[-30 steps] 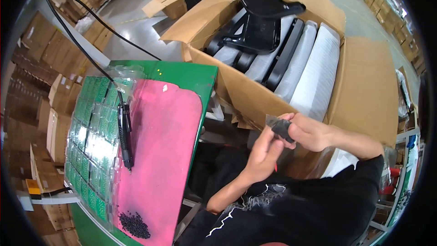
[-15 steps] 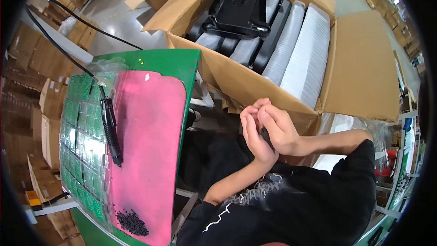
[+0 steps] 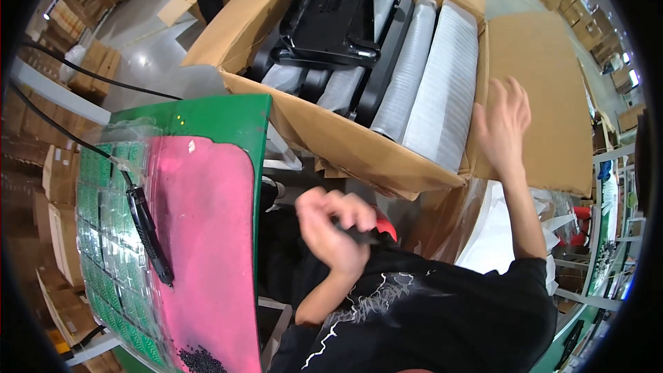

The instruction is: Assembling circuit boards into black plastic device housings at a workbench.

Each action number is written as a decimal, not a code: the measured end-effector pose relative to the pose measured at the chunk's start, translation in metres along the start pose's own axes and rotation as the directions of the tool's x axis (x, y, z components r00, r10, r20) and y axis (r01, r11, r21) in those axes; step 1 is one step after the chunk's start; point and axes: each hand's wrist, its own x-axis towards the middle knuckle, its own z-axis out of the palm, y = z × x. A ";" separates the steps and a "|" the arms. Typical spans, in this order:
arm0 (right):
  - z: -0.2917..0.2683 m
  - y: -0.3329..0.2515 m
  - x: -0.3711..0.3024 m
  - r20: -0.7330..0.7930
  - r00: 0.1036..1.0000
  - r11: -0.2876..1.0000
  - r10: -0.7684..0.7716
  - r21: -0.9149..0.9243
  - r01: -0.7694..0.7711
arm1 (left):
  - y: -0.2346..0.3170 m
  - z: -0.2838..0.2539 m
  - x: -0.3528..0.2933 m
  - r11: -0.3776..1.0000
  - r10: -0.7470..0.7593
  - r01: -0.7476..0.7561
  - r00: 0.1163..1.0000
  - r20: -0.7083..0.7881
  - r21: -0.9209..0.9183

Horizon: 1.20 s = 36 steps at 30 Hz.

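Fingers (image 3: pixel 512 100) spread, the nearer right hand (image 3: pixel 502 135) is hovering right of a long wrapped panel (image 3: pixel 444 86) pointing away; the left hand (image 3: pixel 331 240) is clutching a dark item (image 3: pixel 358 235).

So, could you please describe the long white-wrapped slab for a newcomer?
Find the large open brown cardboard box. Inside, the long white-wrapped slab ends the row on the right. It is whiter and broader than its grey-wrapped neighbour.

Left grip (image 3: pixel 333 229) curled, perhaps loosely, blurred, right grip (image 3: pixel 504 124) raised, fingers (image 3: pixel 515 97) spread
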 end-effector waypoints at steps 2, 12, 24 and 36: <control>0.037 0.055 -0.030 0.321 0.916 0.969 0.241 -0.128 -0.210 | 0.018 -0.013 -0.004 0.970 0.217 -0.222 0.974 0.059 0.102; 0.072 0.029 0.078 0.130 0.957 0.914 -0.258 0.353 0.199 | 0.145 -0.118 -0.101 0.225 0.925 -0.496 0.378 -0.025 0.838; 0.260 -0.026 0.334 0.126 0.538 0.553 -0.833 0.184 0.813 | 0.264 -0.231 -0.256 -0.292 0.920 0.722 0.392 -0.022 0.627; 0.138 -0.108 0.294 0.092 0.629 0.633 -0.772 0.198 0.749 | 0.255 -0.323 -0.270 -0.218 0.920 0.714 0.377 -0.103 0.665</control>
